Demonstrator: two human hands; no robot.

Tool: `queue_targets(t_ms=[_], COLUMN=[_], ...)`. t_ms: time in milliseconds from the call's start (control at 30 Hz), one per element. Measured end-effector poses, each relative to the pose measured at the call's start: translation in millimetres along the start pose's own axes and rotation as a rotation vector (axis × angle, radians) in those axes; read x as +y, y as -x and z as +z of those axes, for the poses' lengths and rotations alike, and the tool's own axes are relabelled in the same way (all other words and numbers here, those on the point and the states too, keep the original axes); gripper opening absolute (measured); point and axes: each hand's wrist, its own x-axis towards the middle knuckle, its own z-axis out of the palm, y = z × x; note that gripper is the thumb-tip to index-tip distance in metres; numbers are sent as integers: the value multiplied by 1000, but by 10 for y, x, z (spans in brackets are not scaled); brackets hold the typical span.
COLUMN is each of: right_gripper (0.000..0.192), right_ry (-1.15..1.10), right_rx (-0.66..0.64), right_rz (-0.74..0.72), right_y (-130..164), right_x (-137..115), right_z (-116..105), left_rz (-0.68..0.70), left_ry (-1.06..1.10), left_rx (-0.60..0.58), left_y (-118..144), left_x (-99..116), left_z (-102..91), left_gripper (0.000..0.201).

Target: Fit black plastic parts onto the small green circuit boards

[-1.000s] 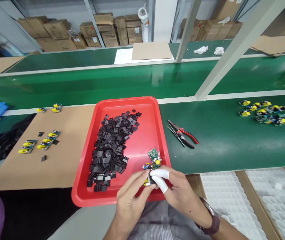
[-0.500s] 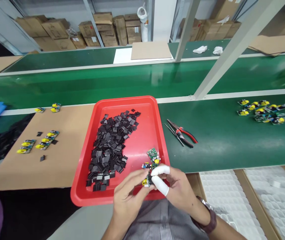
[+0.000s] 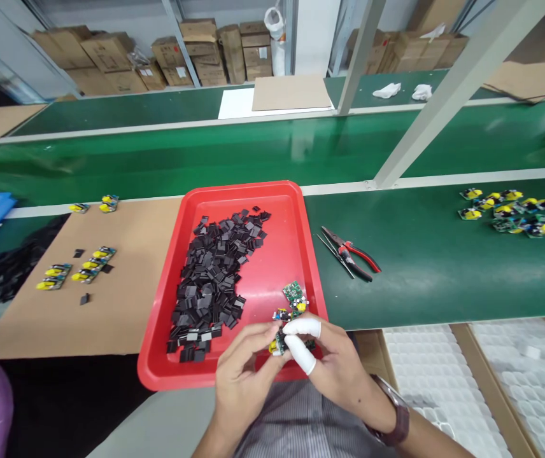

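A small circuit board (image 3: 279, 341) sits pinched between left hand (image 3: 241, 372) and right hand (image 3: 337, 366) over the near rim of the red tray (image 3: 158, 375), black pieces (image 3: 218, 273) left, open green bench (image 3: 435, 280) right; both hands curl inward

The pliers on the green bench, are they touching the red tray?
Apart. The head view shows bare green bench between the pliers and the red tray edge.

Red tray (image 3: 296, 210) at frame centre holds black chips (image 3: 215, 273); green bench (image 3: 444, 267); pliers (image 3: 351, 253) have red-and-black handles; 2 white finger covers (image 3: 301, 337); green-and-yellow boards (image 3: 511, 210) at right.
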Motion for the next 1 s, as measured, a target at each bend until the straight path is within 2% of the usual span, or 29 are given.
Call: queue_targets(t_ms=[100, 167, 300, 433, 533, 667, 733, 800, 900, 1000], right_gripper=[26, 31, 15, 14, 15, 19, 17, 16, 21, 10], right_ry=[-243, -272, -132, 1, 58, 177, 114, -79, -336, -334], right_rx=[-79, -83, -52, -58, -62, -66, -101, -124, -72, -19], right_rz=[145, 193, 128, 87, 101, 24, 48, 160, 307, 361], right_y=[17, 20, 9, 14, 21, 7, 0, 6, 40, 75], right_x=[46, 63, 40, -61, -138, -130, -67, 8, 83, 84], right_z=[-34, -58, -69, -62, -59, -75, -103, -140, -185, -186], left_rz=[-79, -96, -76, 5, 89, 161, 157, 136, 114, 136], left_ry=[96, 117, 53, -33, -63, -151, -194, -220, -234, -217], left_rx=[26, 14, -55, -127, -96, -47, -37, -30, -19, -47], left_y=[-21, -18, -2, 10, 28, 55, 60, 57, 46, 53], left_x=[27, 34, 30, 15, 0, -17, -17, -11, 2, -1], left_z=[6, 12, -3, -37, -32, 11, 34, 52, 67, 71], left_gripper=[42, 42, 43, 46, 48, 46, 45, 44, 43, 44])
